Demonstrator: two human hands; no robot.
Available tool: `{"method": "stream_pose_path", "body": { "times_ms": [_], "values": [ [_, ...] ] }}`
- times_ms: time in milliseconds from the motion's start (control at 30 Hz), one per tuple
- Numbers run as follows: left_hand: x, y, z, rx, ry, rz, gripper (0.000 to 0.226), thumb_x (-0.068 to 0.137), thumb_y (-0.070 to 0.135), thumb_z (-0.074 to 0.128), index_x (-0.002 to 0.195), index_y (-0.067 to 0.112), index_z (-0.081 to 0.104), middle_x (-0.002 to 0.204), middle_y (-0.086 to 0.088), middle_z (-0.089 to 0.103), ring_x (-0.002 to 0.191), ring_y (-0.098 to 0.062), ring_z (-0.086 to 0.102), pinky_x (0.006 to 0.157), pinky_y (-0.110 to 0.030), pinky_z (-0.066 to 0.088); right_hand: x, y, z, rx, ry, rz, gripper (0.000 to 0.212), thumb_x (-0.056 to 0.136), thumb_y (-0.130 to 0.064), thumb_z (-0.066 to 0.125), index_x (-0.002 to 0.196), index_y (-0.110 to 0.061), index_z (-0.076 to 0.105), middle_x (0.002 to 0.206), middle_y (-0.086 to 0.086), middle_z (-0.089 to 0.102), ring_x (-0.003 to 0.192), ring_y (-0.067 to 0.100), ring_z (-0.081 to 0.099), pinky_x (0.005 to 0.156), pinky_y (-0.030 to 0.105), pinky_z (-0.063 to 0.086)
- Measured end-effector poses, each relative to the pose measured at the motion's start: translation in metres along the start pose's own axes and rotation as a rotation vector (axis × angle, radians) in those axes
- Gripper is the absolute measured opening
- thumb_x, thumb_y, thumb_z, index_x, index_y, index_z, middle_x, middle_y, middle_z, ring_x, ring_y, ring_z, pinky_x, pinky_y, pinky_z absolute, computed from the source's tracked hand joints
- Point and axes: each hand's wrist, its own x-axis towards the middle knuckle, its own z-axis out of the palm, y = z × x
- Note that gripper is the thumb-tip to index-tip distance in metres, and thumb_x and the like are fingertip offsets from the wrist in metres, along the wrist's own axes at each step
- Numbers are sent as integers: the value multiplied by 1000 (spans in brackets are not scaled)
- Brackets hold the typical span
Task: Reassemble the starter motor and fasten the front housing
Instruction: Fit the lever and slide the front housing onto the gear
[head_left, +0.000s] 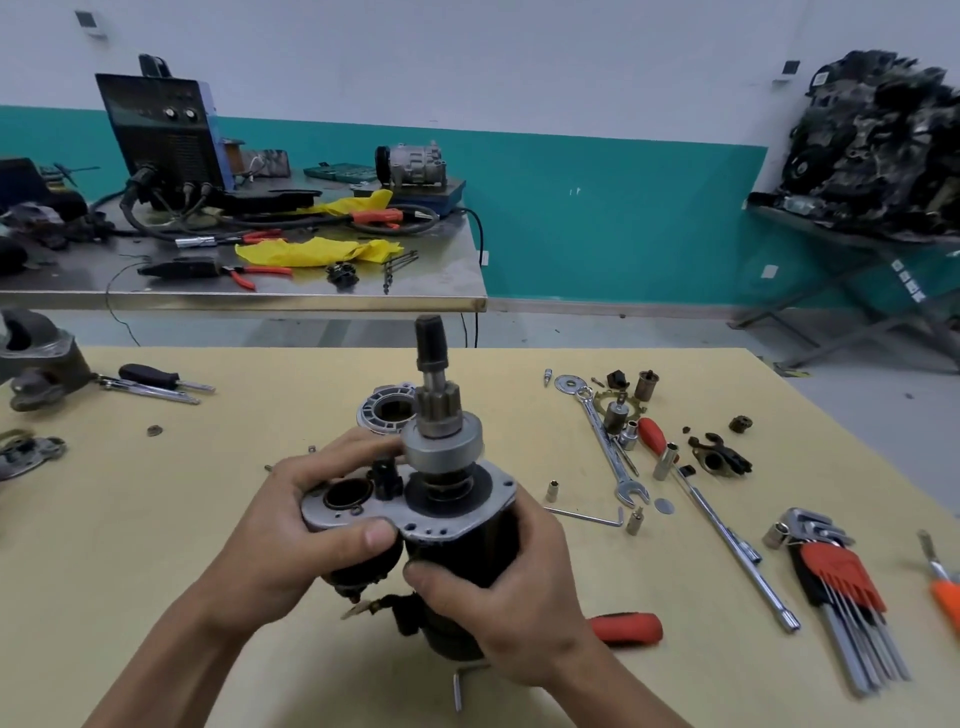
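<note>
Holding, left hand (291, 525): one, curled round the solenoid side, thumb pressed on the flange.
Starter motor (452, 551): one, held upright over the table's near middle, pinion uppermost.
Right hand (511, 603): one, wrapped round the black body.
Spanner (608, 447): one, laid flat.
Hex key set (836, 577): one, fanned.
Table (182, 493): tan top, strewn with small parts.
Room: steel bench (260, 300) set behind; teal-and-white wall (597, 208).
</note>
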Motion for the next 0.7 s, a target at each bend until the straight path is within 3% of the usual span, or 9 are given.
{"method": "stream_pose_path", "body": {
  "times_ms": [100,200,300,400,533,700],
  "values": [
    [-6,0,-6,-23,-77,12,65,70,43,90,123,10,71,123,-10,69,112,-28,68,88,-30,56,2,6,4,43,-35,12,59,73,3,81,125,-14,59,114,4,71,103,26,70,81,42,59],
    [-17,-3,-12,54,-74,43,55,62,8,90,115,12,76,118,-8,73,101,-24,72,78,-29,57,-1,16,12,18,-102,74,63,77,4,81,132,-6,53,122,12,68,106,36,67,84,59,54],
    [-32,-10,-15,92,-8,61,59,54,-16,74,104,14,79,109,-4,76,87,-22,73,65,-29,57,-2,21,23,-27,-118,108,64,77,1,82,133,-9,52,126,8,66,114,31,65,91,58,51],
    [-38,-11,-18,110,35,93,60,50,-18,72,98,17,80,107,-1,77,91,-19,75,71,-27,58,0,20,34,-2,-99,114,64,77,-3,83,132,-5,51,128,8,66,118,29,63,97,55,49],
    [-37,-13,-24,61,-10,49,55,53,-19,70,98,11,79,106,-4,77,87,-23,74,68,-30,58,1,19,36,-45,-113,140,58,77,2,81,129,0,54,127,11,66,118,30,63,97,53,48],
    [-36,-15,-22,-16,-88,25,58,52,-23,69,100,8,79,111,-9,76,99,-26,74,79,-28,58,-3,12,31,-189,-145,112,54,80,-2,77,130,-12,61,128,1,66,119,20,62,98,42,48]
  ]
}}
